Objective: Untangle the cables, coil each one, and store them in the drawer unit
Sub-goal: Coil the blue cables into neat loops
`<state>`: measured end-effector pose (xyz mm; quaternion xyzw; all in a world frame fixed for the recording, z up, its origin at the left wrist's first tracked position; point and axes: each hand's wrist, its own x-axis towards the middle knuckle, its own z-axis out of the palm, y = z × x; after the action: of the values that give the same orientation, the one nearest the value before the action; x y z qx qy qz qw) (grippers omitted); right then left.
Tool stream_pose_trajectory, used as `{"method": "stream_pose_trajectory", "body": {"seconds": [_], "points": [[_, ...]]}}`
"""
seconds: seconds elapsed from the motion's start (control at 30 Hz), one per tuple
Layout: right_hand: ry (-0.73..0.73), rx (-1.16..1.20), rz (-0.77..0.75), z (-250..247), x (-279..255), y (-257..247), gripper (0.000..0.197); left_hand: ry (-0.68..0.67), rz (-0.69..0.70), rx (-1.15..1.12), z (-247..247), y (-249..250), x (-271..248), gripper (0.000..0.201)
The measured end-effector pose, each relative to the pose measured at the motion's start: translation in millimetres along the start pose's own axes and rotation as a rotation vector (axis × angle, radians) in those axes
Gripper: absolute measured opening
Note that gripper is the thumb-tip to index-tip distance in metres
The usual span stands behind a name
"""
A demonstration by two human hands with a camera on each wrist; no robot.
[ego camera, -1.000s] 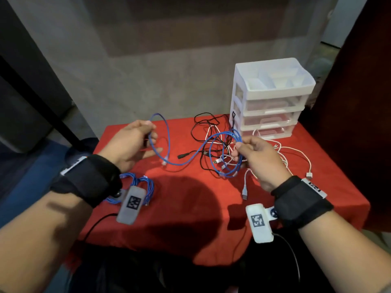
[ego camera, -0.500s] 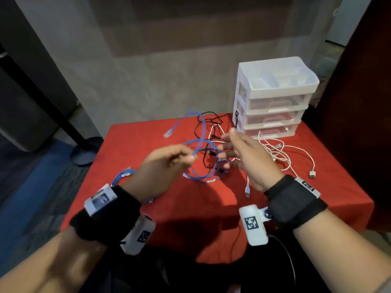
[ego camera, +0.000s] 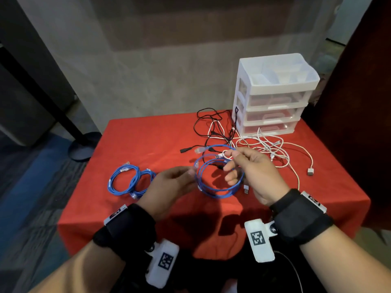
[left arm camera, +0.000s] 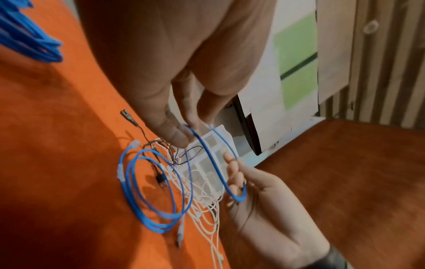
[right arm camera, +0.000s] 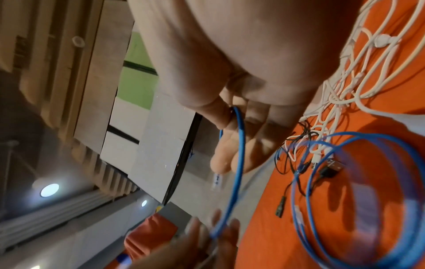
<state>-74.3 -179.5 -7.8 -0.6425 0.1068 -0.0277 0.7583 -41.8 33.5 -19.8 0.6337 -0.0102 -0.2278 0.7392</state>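
A blue cable (ego camera: 219,192) hangs in loose loops between my hands, just above the red tablecloth (ego camera: 152,142). My left hand (ego camera: 191,172) pinches one strand of the blue cable (left arm camera: 202,145) between thumb and fingertips. My right hand (ego camera: 228,166) holds the loops' far side, and its thumb presses the blue cable (right arm camera: 238,131) against the fingers. One clear plug (ego camera: 197,150) sticks out near the top of the loops. Behind my hands lies a tangle of white cables (ego camera: 273,148) and black cables (ego camera: 208,125). The white drawer unit (ego camera: 275,96) stands at the back right with its drawers closed.
Two coiled blue cables (ego camera: 127,180) lie side by side on the cloth at the left. A white USB plug (ego camera: 310,171) trails toward the table's right edge. A dark stand base (ego camera: 82,145) sits on the floor past the left edge.
My hands came together from a wide spread. The blue cable, stretched between them a second ago, now hangs in gathered loops lower over the table.
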Motion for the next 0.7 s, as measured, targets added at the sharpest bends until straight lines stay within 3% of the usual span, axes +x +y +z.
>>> {"method": "stream_pose_trajectory", "body": {"seconds": [0.1,0.17,0.27,0.33,0.43,0.6,0.7], "points": [[-0.008,-0.049,-0.025,5,-6,5,0.019,0.097,0.016,-0.246,9,8,-2,0.013],[0.066,-0.122,-0.122,6,-6,5,0.02,0.152,0.052,-0.204,11,11,1,0.019],[0.16,-0.317,-0.304,-1,4,6,0.033,0.153,0.217,0.241,11,12,3,0.016],[0.181,-0.489,-0.391,-7,9,9,0.035,0.15,0.42,0.52,10,14,3,0.028],[0.236,-0.684,-0.481,-9,9,9,0.033,0.123,0.582,0.682,11,18,2,0.039],[0.207,-0.68,-0.418,-11,9,14,0.032,0.183,0.522,0.621,6,14,8,0.024],[0.118,-0.508,-0.354,-8,6,9,0.039,0.135,0.321,0.494,5,12,8,0.02]]}}
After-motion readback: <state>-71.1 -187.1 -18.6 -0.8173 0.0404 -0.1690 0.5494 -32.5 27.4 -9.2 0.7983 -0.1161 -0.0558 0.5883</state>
